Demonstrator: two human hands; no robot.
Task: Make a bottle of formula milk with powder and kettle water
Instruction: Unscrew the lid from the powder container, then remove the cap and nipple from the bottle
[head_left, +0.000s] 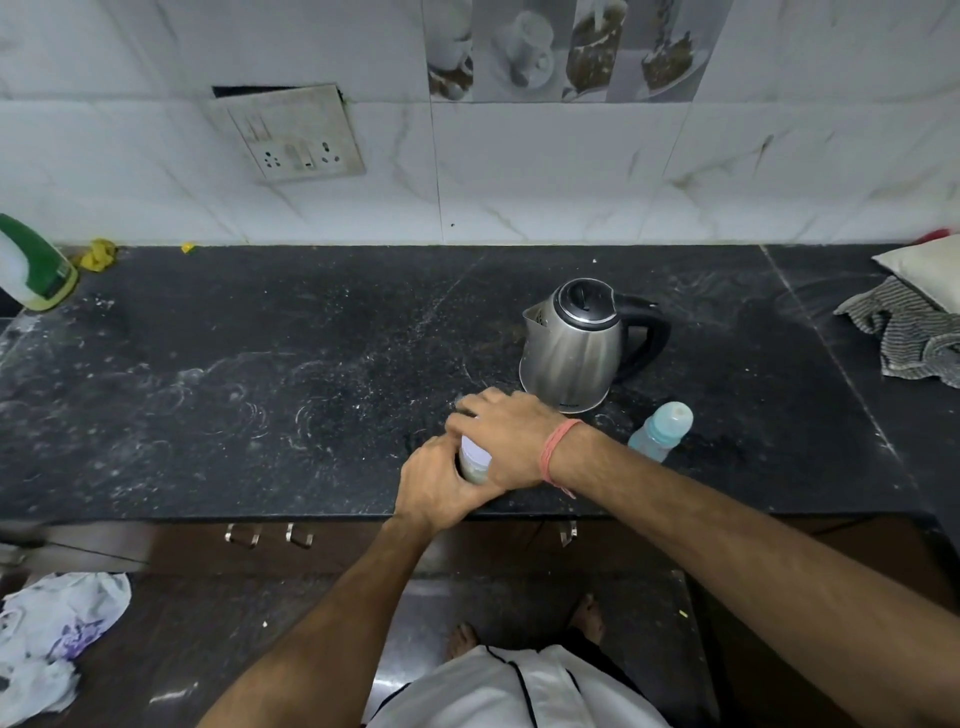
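Note:
A small powder jar (475, 462) with a pale lilac lid stands near the front edge of the black counter (234, 389). My left hand (441, 483) wraps around its body from the left. My right hand (501, 441) is clamped over its lid from above, hiding most of the jar. Behind my hands stands a steel kettle (574, 348) with a black lid and handle, lid down. To the right of my right wrist a light-blue baby bottle (661, 430) stands with its cap on.
A green-and-white bottle (34, 267) stands at the far left, with yellow scraps (96, 254) by the tiled wall. A striped cloth (909, 332) and a white pillow-like thing (930, 270) lie at the right. A wall socket plate (291, 135) hangs above. Plastic bags (57, 634) lie on the floor.

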